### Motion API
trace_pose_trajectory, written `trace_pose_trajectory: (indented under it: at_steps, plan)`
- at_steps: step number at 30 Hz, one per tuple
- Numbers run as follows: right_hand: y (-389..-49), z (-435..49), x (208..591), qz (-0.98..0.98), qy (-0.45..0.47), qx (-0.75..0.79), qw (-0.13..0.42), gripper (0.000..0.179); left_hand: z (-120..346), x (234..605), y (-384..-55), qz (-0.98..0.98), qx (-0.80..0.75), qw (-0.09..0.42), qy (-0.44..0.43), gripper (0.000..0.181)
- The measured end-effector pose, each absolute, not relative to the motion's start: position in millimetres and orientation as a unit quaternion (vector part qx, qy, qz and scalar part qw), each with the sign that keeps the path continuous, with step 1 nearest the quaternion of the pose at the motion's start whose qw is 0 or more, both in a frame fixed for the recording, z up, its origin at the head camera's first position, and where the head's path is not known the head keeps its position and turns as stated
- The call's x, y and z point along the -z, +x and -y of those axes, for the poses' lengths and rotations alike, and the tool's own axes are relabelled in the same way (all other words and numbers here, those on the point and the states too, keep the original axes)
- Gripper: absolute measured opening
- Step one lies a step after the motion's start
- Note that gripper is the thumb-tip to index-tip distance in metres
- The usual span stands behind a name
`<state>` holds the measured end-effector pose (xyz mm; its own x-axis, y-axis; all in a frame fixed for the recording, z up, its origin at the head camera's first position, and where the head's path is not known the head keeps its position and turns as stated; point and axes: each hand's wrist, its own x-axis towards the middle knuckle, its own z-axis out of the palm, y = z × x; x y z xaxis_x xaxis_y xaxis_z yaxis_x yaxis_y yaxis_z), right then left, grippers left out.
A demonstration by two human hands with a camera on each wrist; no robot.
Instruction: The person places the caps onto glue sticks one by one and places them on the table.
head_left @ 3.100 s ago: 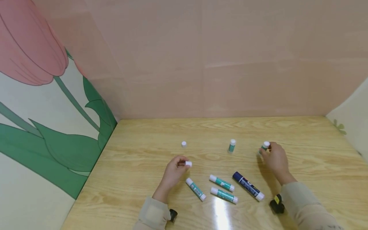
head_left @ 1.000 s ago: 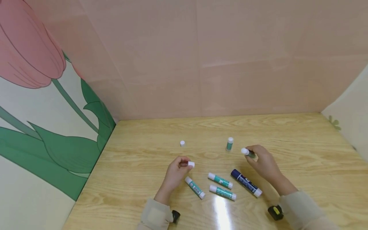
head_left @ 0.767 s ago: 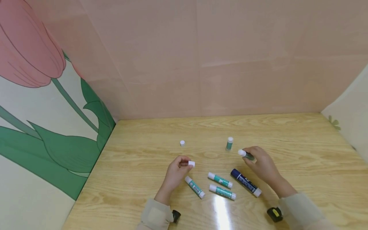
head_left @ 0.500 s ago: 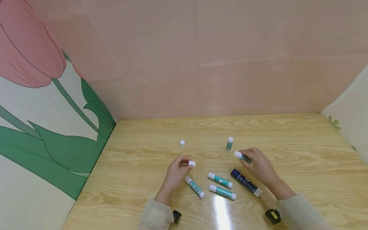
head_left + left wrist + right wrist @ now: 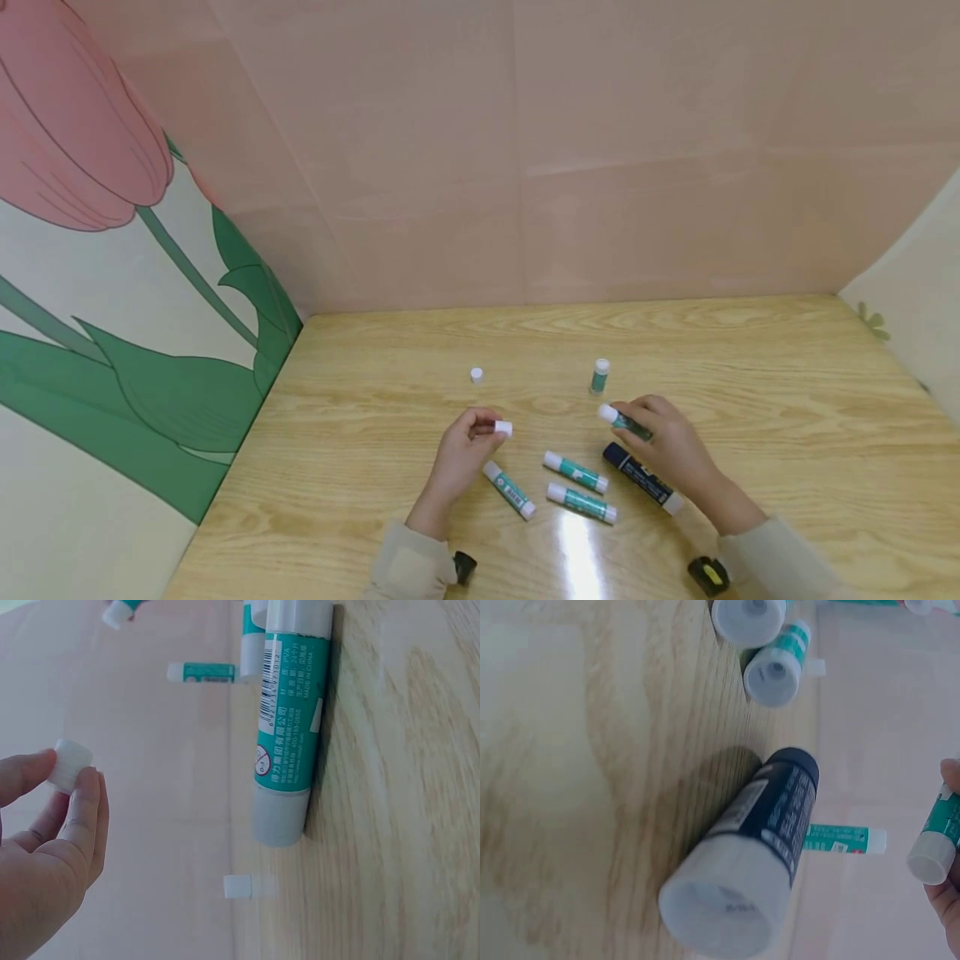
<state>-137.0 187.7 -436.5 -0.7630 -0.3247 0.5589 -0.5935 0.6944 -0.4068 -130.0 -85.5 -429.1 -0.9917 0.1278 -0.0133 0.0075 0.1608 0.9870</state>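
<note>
In the head view my left hand [image 5: 463,457] pinches a small white cap [image 5: 503,428] between thumb and fingers, above the table. The left wrist view shows the cap's ribbed side [image 5: 70,764]. My right hand [image 5: 678,450] grips a green glue stick [image 5: 628,423], tilted with its white end towards the left hand; part of its barrel is hidden by the fingers. A gap separates cap and glue stick. Behind them, another green glue stick [image 5: 599,377] stands upright, and a second white cap [image 5: 477,375] sits on the table to its left.
On the wooden table [image 5: 360,400], nearer the person, lie several glue sticks: a green one [image 5: 509,491] by the left wrist, two more green ones [image 5: 576,472] side by side, and a thicker dark blue one [image 5: 642,477] below the right hand. A pink-covered wall [image 5: 517,167] rises behind.
My right hand has carried the glue stick leftwards and nearer the person, tipping it from upright to a slant. The left hand, still pinching its cap, has shifted slightly right.
</note>
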Motion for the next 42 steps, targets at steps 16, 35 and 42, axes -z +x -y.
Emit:
trace_pose_trajectory:
  at_steps: [16,35,42]
  plan:
    - [-131,-172,438,0.870,0.310,-0.308,0.227,0.039,81,429,-126,-0.751,-0.656,0.045,0.057,0.026]
    - [-124,-154,433,0.843,0.360,-0.328,0.230,0.041,74,397,-112,-0.748,-0.658,0.071,0.061,0.021]
    - [-122,-149,430,0.845,0.363,-0.320,0.229,0.038,74,421,-122,-0.740,-0.664,0.080,0.067,0.024]
